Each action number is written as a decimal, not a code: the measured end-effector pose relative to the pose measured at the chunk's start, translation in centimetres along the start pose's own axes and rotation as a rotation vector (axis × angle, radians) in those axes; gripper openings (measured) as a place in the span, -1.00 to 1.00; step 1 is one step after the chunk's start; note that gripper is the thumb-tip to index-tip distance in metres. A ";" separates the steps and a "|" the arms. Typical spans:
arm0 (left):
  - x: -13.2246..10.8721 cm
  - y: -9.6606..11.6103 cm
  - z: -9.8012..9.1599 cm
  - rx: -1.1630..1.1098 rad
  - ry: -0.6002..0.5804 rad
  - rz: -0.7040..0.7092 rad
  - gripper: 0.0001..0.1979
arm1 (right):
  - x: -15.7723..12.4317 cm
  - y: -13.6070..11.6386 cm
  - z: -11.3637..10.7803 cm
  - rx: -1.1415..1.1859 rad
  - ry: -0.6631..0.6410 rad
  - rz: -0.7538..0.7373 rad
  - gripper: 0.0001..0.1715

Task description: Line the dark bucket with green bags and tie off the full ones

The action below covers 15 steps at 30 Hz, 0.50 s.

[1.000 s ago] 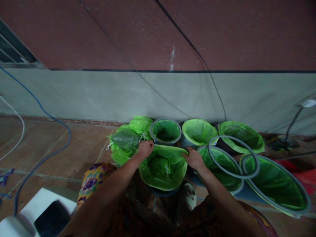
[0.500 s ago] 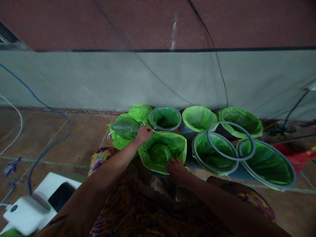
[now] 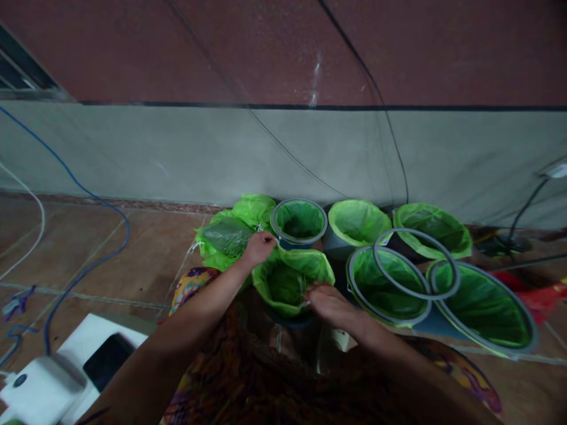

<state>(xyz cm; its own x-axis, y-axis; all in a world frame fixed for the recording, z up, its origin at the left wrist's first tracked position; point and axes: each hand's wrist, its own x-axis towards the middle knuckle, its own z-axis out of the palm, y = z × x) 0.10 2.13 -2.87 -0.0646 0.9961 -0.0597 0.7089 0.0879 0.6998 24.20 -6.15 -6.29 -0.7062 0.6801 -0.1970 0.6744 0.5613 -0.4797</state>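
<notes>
Head view: left hand [image 3: 259, 247] is pinching the far rim of the green liner [image 3: 310, 265] in the front bin [image 3: 290, 319] on the floor, right hand [image 3: 330, 304] is gripping its near rim, ringed bins [image 3: 381, 289] sitting just right.

My right hand [image 3: 330, 304] hides the near rim of the green bag [image 3: 290, 280], so I can't judge its grip. The bin under that bag is mostly covered. The white box [image 3: 42, 389] is cut off at the bottom-left edge.

We grip the green liner [image 3: 290, 283] of the near bin: our left hand [image 3: 258, 248] at its far-left rim, our right hand [image 3: 326, 304] at its near-right rim. Loose rings [image 3: 414, 264] lie right of it.
</notes>
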 end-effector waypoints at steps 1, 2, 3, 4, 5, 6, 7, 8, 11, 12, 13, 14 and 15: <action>-0.1 0.7 -0.3 -0.026 0.008 0.003 -0.81 | 0.1 -0.1 -1.3 0.015 0.027 -0.012 -0.76; -0.3 1.5 -0.6 -0.083 0.019 0.009 -0.81 | 0.2 -0.3 -2.6 0.041 0.066 -0.008 -0.74; -0.5 2.5 -1.0 -0.178 0.031 0.024 -0.81 | 0.4 -0.6 -3.9 0.096 0.128 0.012 -0.72; -0.8 3.6 -1.4 -0.311 0.045 0.046 -0.82 | 0.6 -0.9 -5.0 0.201 0.226 0.045 -0.70; -1.1 4.7 -1.8 -0.482 0.049 0.085 -0.83 | 0.9 -1.2 -6.0 0.347 0.344 0.086 -0.68; -1.5 5.8 -2.1 -0.644 0.048 0.137 -0.84 | 1.2 -1.4 -6.9 0.536 0.472 0.125 -0.66; -1.9 6.8 -2.4 -0.770 0.031 0.179 -0.86 | 1.5 -1.6 -7.5 0.749 0.588 0.163 -0.64; -2.2 7.6 -2.6 -0.862 0.003 0.205 -0.86 | 1.9 -1.6 -7.9 0.958 0.672 0.202 -0.62; -3.1 9.0 -2.7 -0.987 -0.084 0.190 -0.85 | 2.8 -1.6 -8.4 1.411 0.729 0.326 -0.54; -3.3 9.2 -2.7 -1.000 -0.104 0.177 -0.85 | 3.1 -1.6 -8.4 1.465 0.706 0.340 -0.51; -3.3 9.4 -2.7 -1.005 -0.118 0.171 -0.85 | 3.3 -1.7 -8.3 1.467 0.666 0.328 -0.47; -3.3 9.5 -2.7 -1.010 -0.129 0.174 -0.84 | 3.5 -1.9 -8.2 1.423 0.612 0.293 -0.42; -3.3 9.7 -2.7 -1.012 -0.144 0.185 -0.83 | 3.7 -2.1 -8.0 1.350 0.544 0.246 -0.37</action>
<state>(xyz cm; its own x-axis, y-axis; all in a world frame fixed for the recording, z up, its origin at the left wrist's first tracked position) 5.25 -0.27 6.06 0.1164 0.9906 0.0713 -0.2263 -0.0435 0.9731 21.85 -1.02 0.88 -0.2344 0.9518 -0.1980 -0.1602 -0.2387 -0.9578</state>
